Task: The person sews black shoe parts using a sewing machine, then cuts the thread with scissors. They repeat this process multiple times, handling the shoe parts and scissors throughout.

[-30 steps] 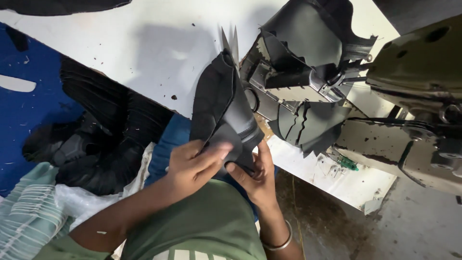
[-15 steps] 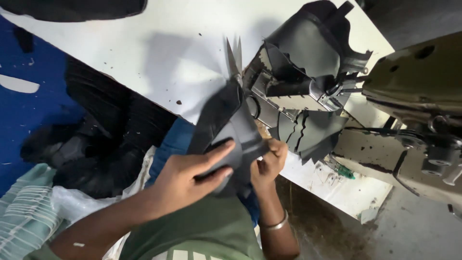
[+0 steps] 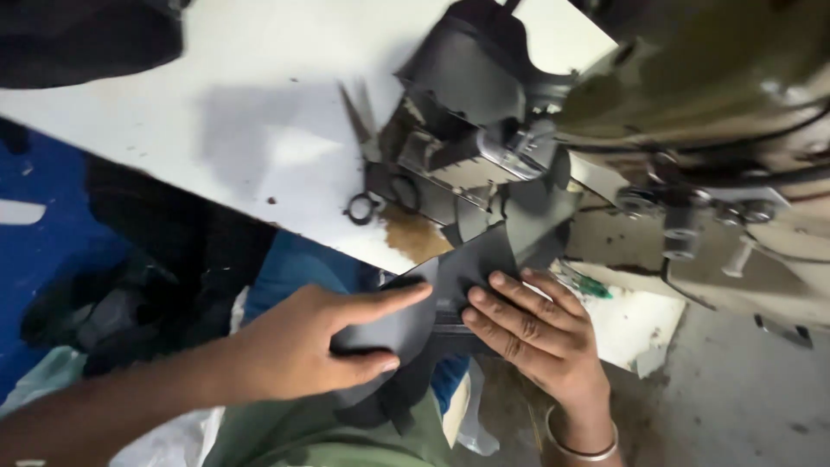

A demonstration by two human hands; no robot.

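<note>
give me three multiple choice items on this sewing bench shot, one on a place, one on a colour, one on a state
1. Where do the scissors lie?
A. on the white tabletop, beside the sewing machine
B. on the floor
C. in the right hand

2. What colour is the material piece under the hands?
A. red
B. dark grey to black
C. yellow

3. How are the left hand and right hand set?
A. both raised clear of the piece
B. one gripping the scissors
C. both pressed flat on the piece

Answers:
1 A, the scissors rest on the white top left of the machine.
2 B, the piece looks dark grey to black.
3 C, fingers of both hands lie spread on it.
</note>
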